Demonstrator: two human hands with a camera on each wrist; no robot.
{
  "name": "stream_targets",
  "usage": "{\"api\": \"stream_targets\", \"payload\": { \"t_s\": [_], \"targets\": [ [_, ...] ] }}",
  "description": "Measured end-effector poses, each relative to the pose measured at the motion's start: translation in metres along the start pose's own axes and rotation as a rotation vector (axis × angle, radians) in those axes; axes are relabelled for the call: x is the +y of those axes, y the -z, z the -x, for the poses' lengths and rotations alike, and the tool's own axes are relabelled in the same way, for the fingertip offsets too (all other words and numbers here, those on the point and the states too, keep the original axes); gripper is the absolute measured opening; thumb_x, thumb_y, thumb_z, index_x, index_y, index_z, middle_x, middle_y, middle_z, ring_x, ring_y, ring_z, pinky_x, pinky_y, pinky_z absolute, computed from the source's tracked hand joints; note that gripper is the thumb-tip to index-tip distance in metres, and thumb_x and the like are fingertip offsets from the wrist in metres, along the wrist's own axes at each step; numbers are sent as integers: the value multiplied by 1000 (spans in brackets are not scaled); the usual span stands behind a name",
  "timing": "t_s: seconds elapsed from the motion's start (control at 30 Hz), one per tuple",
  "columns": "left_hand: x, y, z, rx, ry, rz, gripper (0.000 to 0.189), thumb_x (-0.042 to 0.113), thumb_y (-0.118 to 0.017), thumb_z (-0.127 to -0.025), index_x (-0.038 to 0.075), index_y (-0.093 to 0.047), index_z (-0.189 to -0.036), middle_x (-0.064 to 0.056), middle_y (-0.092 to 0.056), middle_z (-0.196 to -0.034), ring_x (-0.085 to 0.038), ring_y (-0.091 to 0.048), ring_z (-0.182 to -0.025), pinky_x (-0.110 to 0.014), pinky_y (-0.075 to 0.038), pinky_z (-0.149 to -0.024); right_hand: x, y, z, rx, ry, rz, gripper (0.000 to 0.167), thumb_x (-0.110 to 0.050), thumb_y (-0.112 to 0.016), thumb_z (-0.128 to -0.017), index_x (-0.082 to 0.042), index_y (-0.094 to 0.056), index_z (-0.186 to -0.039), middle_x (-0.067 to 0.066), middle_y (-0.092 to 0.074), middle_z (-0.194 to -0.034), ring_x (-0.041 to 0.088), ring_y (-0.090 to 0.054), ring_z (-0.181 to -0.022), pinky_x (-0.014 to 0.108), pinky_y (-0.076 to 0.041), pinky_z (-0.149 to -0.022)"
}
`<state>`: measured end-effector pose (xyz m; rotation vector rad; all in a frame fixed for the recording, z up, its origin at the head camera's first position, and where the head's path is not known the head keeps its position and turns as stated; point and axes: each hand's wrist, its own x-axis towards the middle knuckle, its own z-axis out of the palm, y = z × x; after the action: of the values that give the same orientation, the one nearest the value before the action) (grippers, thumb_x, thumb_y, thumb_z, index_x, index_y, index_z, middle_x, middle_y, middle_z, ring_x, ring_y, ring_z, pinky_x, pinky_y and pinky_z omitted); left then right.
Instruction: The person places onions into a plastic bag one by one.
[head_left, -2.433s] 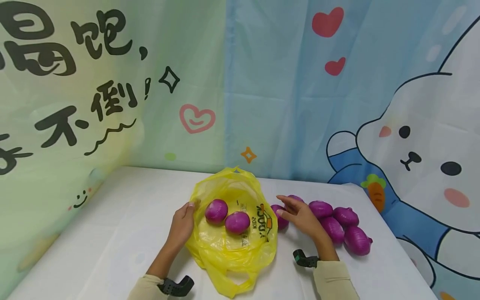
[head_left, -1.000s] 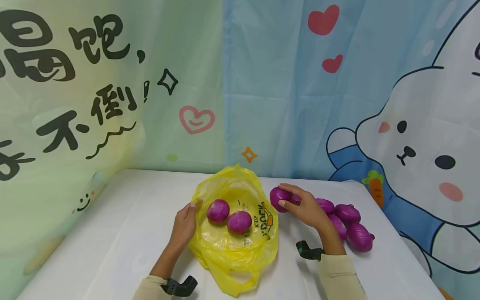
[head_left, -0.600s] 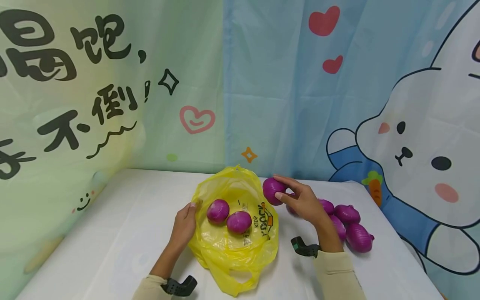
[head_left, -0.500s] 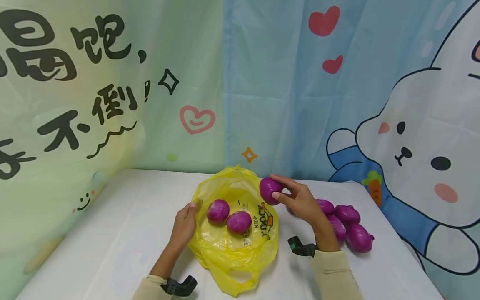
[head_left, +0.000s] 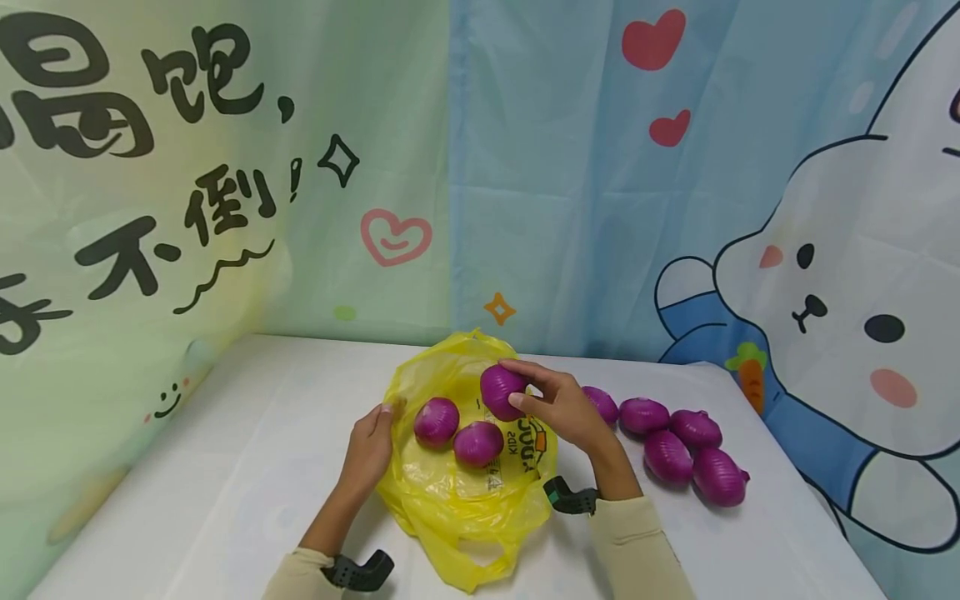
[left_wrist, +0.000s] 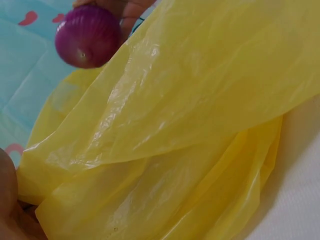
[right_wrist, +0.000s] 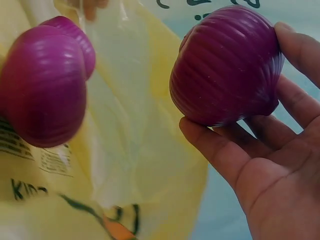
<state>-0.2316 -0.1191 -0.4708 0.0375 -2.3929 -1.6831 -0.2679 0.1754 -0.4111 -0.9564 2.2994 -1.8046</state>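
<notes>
A yellow plastic bag (head_left: 450, 500) lies spread on the table with its mouth toward me. Two purple onions rest inside it, one onion (head_left: 437, 422) left of the other onion (head_left: 478, 443). My left hand (head_left: 369, 446) pinches the bag's left edge. Over the bag's right part, my right hand (head_left: 562, 407) holds a third onion (head_left: 502, 392) between thumb and fingers. That held onion (right_wrist: 227, 67) sits at the fingertips in the right wrist view. From the left wrist view, the bag's outer side (left_wrist: 150, 125) covers most of the scene.
Several more onions (head_left: 669, 457) sit in a group to the right of the bag on the white table (head_left: 225, 467). A printed fabric backdrop (head_left: 525, 208) rises behind the table's far edge. Each wrist carries a black camera mount (head_left: 358, 572).
My right hand has picked an onion from beside the bag, lifted it and moved it left over the bag. My left hand keeps its hold on the bag's edge.
</notes>
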Motion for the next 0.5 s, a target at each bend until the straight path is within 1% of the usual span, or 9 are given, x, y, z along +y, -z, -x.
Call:
{"api": "stream_targets", "payload": {
  "t_s": [0.13, 0.23, 0.37, 0.5],
  "targets": [
    [0, 0, -1, 5, 6, 0, 42, 26, -35, -106, -3, -65, -115, -18, -63, -114, -29, -54, -100, -46, -39, -94, 5, -8, -4, -28, -16, 18, 46, -12, -62, -96, -10, -52, -140, 10, -50, -140, 27, -56, -118, 34, -50, -89],
    [0, 0, -1, 6, 15, 14, 41, 26, -36, -106, -1, -65, -114, -17, -63, -114, -28, -53, -98, -44, -40, -93, 8, -13, -7, -47, -28, 21, 45, -15, -63, -96, -9, -53, -140, 11, -51, -139, 26, -57, -116, 34, -51, -88],
    [0, -1, 0, 8, 16, 16, 41, 26, -36, -106, -1, -65, -116, -16, -64, -116, -27, -54, -99, -44, -40, -92, 15, -20, -11, -66, -22, 23, 45, -11, -62, -96, -6, -52, -139, 13, -51, -139, 27, -56, -117, 34, -51, -88],
    [0, -1, -1, 11, 17, 11, 41, 26, -36, -106, -1, -66, -115, -15, -64, -112, -25, -54, -93, -42, -41, -88, 18, -28, -13, -74, -31, 52, 44, -8, -63, -95, -5, -53, -138, 12, -53, -137, 26, -54, -119, 32, -49, -91]
  ]
}}
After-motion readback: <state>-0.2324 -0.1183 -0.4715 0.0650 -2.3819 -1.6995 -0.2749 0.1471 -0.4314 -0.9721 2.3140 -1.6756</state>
